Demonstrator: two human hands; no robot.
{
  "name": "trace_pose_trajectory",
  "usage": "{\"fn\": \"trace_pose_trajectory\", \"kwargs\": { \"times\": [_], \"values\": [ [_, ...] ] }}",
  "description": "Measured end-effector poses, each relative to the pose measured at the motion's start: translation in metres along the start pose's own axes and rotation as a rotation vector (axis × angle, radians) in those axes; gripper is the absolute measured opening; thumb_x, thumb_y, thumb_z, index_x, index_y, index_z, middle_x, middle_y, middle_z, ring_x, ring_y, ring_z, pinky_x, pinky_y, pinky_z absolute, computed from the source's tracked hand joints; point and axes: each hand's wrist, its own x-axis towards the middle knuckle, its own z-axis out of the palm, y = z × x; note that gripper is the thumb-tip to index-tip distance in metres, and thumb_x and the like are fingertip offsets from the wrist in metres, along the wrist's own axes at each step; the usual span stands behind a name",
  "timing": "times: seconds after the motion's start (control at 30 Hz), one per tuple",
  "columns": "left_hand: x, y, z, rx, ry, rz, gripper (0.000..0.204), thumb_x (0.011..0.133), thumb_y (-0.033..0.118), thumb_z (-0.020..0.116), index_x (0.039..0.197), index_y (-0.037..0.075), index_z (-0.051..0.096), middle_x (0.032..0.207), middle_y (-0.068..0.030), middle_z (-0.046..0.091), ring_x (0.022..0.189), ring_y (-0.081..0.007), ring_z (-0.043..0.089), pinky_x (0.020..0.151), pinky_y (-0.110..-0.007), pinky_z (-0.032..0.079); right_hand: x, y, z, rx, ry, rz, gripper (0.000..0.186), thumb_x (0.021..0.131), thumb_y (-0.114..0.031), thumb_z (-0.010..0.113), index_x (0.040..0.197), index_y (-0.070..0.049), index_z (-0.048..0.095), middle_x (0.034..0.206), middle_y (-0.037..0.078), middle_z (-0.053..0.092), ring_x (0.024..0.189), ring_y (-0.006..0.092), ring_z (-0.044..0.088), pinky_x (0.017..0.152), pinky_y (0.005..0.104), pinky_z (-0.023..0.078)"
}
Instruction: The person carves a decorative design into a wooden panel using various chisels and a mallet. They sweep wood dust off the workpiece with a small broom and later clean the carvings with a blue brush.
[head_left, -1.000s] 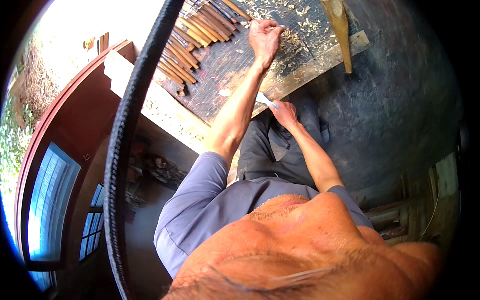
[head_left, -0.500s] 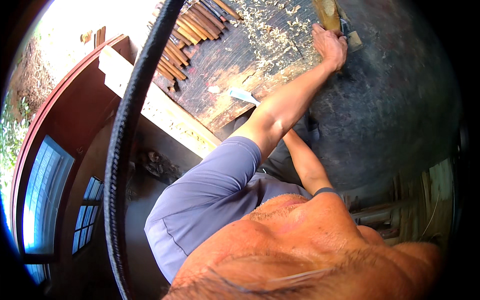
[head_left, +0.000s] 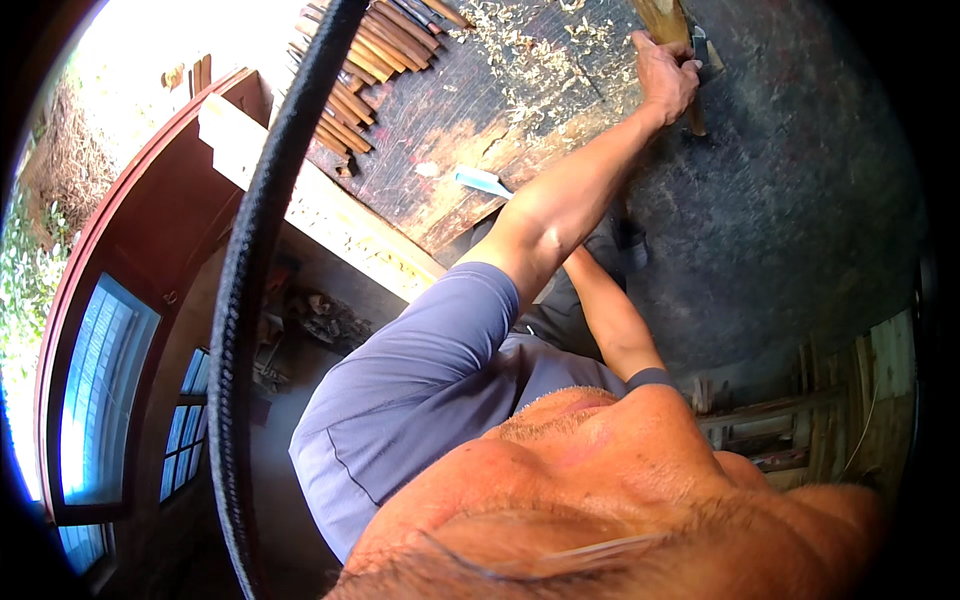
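Note:
My left arm crosses the view to the far top, where my left hand (head_left: 668, 80) has its fingers closed around a wooden-handled tool (head_left: 698, 121). A brown end of the tool sticks out below the hand, and a dark, metal-looking part shows beside the fingers; its exact kind is unclear. Touching or just beyond the thumb is a yellowish piece of wood (head_left: 660, 15), cut off by the top edge. My right forearm (head_left: 612, 315) passes behind my left arm, and the right hand is hidden there.
Wood shavings (head_left: 530, 60) litter the dark worktable (head_left: 440, 110). Several wooden rods or tool handles (head_left: 385, 45) lie in a row at its far left. A pale blue handle (head_left: 480, 181) lies near my left elbow. A light timber beam (head_left: 330, 225) runs along the near left edge.
My left hand has shifted slightly up and right. The tool in it has turned, and more of its brown end and dark part shows. The view has shifted slightly.

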Motion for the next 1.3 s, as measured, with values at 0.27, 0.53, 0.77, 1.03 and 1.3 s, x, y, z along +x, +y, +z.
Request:
{"fn": "trace_pose_trajectory", "kwargs": {
  "times": [0.27,0.53,0.77,1.03,1.3],
  "values": [
    [0.019,-0.012,-0.07,-0.181,-0.134,0.056,0.023,0.071,0.014,0.089,0.087,0.003,0.076,0.096,-0.0144,0.06,0.095,-0.0312,0.06,0.084,-0.039,0.051,0.026,-0.011,0.032,0.022,0.09,-0.101,0.039,0.109,-0.028,0.055,0.142,-0.008,0.056,0.129,0.007,0.061,0.118,0.0148,0.056,0.104,0.0368,0.047],
    [-0.011,-0.015,-0.272,-0.107,-0.19,0.139,0.023,0.079,0.011,0.085,0.083,0.004,0.063,0.094,-0.0061,0.048,0.089,-0.0205,0.05,0.073,-0.034,0.043,0.062,-0.104,-0.005,-1.377,0.511,-0.49,0.009,0.091,-0.024,0.068,0.094,-0.017,0.073,0.067,0.011,0.068,0.061,0.0333,0.068,0.058,0.0473,0.052],
    [-0.08,-0.097,-0.403,0.021,0.028,-0.104,0.018,0.089,0.007,0.079,0.085,0.002,0.063,0.099,-0.0021,0.045,0.087,-0.0127,0.051,0.073,-0.027,0.046,0.088,-0.2,-0.066,-1.364,0.961,-0.235,0.019,0.097,-0.037,0.067,0.107,-0.021,0.065,0.074,0.013,0.072,0.074,0.0408,0.071,0.066,0.0547,0.051],
    [-0.122,-0.15,-0.411,-0.254,0.225,-0.469,0.005,0.09,0.001,0.073,0.089,-0.001,0.069,0.101,-0.0009,0.051,0.078,-0.0107,0.062,0.067,-0.026,0.053,0.119,-0.189,-0.079,-1.583,0.833,-0.149,0.016,0.095,-0.036,0.069,0.097,-0.02,0.069,0.081,0.013,0.074,0.08,0.0412,0.071,0.068,0.0528,0.052],
    [-0.138,-0.168,-0.43,0.01,0.307,-0.4,0.015,0.08,0.009,0.081,0.087,0.0,0.071,0.101,-0.0103,0.054,0.089,-0.024,0.059,0.081,-0.035,0.05,0.143,-0.161,0.011,-1.408,0.472,-0.206,0.017,0.091,-0.029,0.075,0.099,-0.014,0.074,0.073,0.009,0.071,0.065,0.0198,0.066,0.063,0.037,0.052]
  ]
}}
